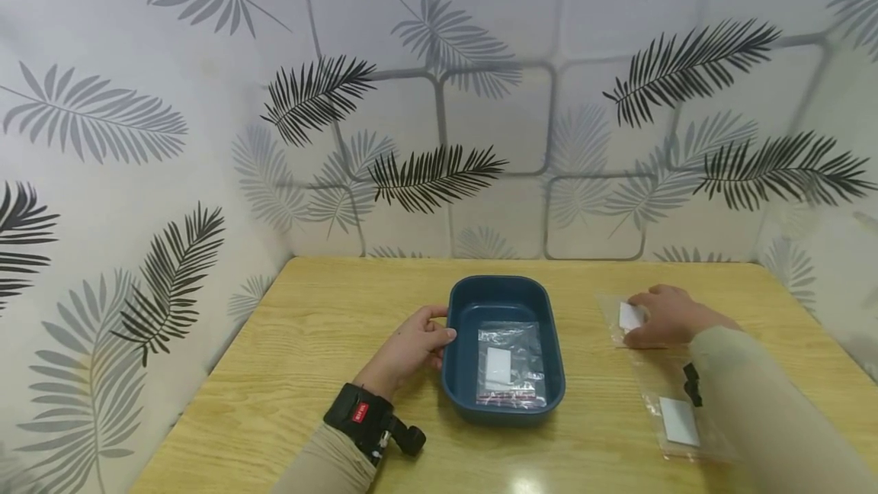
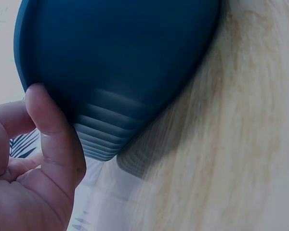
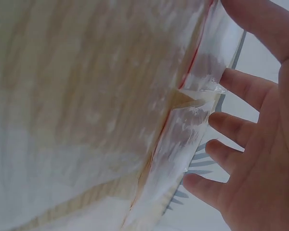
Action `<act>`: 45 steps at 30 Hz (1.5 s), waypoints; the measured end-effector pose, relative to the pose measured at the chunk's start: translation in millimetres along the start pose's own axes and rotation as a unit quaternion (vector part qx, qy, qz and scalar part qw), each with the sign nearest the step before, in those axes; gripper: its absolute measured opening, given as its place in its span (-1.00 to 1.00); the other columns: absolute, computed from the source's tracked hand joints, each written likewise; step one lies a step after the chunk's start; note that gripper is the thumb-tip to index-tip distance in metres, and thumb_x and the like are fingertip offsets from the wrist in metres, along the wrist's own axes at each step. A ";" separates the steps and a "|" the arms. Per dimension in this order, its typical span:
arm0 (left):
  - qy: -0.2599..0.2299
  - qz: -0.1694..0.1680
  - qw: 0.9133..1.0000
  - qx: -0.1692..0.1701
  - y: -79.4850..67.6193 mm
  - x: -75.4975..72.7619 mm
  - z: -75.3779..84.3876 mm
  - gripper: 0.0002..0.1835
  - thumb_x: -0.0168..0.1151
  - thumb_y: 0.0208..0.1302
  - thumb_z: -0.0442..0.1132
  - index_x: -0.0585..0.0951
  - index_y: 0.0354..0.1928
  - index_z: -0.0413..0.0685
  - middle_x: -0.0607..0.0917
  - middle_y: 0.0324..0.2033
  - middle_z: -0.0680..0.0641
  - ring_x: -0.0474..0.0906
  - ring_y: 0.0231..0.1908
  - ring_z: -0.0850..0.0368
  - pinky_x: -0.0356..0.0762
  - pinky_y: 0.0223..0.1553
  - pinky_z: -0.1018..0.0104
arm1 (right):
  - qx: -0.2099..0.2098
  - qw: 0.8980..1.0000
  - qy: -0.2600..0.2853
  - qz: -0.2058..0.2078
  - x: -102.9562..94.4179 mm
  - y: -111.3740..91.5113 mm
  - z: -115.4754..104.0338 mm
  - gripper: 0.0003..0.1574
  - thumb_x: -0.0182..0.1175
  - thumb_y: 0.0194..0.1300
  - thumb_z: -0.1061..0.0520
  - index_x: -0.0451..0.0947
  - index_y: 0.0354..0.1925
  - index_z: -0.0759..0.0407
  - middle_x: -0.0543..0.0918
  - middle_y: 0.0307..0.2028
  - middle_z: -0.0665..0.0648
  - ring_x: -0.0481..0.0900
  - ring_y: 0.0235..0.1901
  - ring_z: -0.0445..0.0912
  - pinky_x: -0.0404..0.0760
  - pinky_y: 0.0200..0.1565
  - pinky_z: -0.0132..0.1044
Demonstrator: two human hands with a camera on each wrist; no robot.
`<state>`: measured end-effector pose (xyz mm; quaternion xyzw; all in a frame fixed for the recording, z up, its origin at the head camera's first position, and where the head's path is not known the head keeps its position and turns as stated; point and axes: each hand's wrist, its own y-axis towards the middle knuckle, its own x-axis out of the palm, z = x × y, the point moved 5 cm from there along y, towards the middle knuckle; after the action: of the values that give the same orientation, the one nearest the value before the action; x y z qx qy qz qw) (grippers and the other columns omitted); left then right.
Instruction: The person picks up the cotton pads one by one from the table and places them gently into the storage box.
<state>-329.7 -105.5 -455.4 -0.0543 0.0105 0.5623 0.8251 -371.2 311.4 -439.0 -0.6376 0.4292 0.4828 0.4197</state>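
A dark blue plastic tub [image 1: 504, 415] stands on the wooden table, and a clear zip bag [image 1: 528, 349] with a white card inside lies flat in it. My left hand [image 1: 411, 341] holds the tub at its left side; in the left wrist view the thumb [image 2: 50, 122] is against the tub's edge. Off to the right, my right hand [image 1: 665, 316] is over another clear zip bag [image 1: 613, 330] with a white card, its fingers spread. The right wrist view shows the fingertips right at the bag's plastic [image 3: 183, 130], not curled round it.
Nearer me on the right, another clear bag [image 1: 648, 380] holds a white card [image 1: 680, 421], partly covered by my right sleeve [image 1: 768, 410]. A black strap with a small camera [image 1: 360, 414] is on my left wrist. Leaf-patterned walls [image 1: 494, 120] border the table [image 1: 329, 288].
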 end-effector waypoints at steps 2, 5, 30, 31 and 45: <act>-0.001 -0.003 1.000 0.002 0.4 0.2 0.2 -0.44 0.16 0.49 -0.30 0.29 0.44 -0.23 0.59 -0.26 -0.22 0.54 -0.44 0.09 0.57 -0.46 0.32 | 0.009 1.000 0.004 -0.004 0.8 0.7 1.9 0.08 0.45 0.03 -0.33 0.47 0.29 0.35 0.33 0.23 0.65 0.24 0.21 0.59 0.32 0.09 0.49; -0.005 -0.007 1.000 0.004 0.7 0.6 0.9 -0.43 0.17 0.48 -0.30 0.28 0.45 -0.24 0.59 -0.27 -0.18 0.54 -0.44 0.11 0.56 -0.44 0.30 | 0.023 1.000 0.010 -0.009 0.0 1.6 3.4 0.08 0.48 0.01 -0.34 0.50 0.27 0.34 0.33 0.23 0.65 0.23 0.21 0.58 0.31 0.11 0.48; -0.005 -0.003 1.000 0.001 -1.4 1.1 2.3 -0.43 0.17 0.48 -0.30 0.28 0.44 -0.25 0.59 -0.27 -0.20 0.54 -0.45 0.11 0.56 -0.45 0.31 | 0.005 1.000 0.004 0.013 -2.7 0.9 -4.8 -0.16 0.47 0.03 -0.24 0.60 0.06 0.35 0.45 0.13 0.53 0.35 0.15 0.49 0.38 0.11 0.39; -0.005 -0.003 1.000 0.001 -1.6 0.8 2.7 -0.43 0.17 0.48 -0.30 0.28 0.44 -0.25 0.59 -0.27 -0.20 0.53 -0.46 0.11 0.56 -0.45 0.32 | 0.004 1.000 0.000 0.014 -3.0 1.2 -5.0 -0.17 0.46 0.03 -0.25 0.61 0.05 0.34 0.46 0.13 0.52 0.35 0.15 0.48 0.38 0.10 0.40; -0.001 -0.002 1.000 -0.001 0.6 -0.2 -1.2 -0.41 0.20 0.47 -0.27 0.29 0.45 -0.21 0.58 -0.30 -0.14 0.53 -0.45 0.11 0.55 -0.44 0.31 | -0.026 0.997 -0.046 0.048 -4.0 3.6 -12.1 -0.32 0.43 -0.04 -0.31 0.68 -0.22 0.23 0.54 0.06 0.39 0.42 0.12 0.39 0.47 0.02 0.34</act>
<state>-330.3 -105.6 -456.7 -0.0551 0.0091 0.5611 0.8259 -372.3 299.4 -433.4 -0.6039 0.4267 0.5422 0.3991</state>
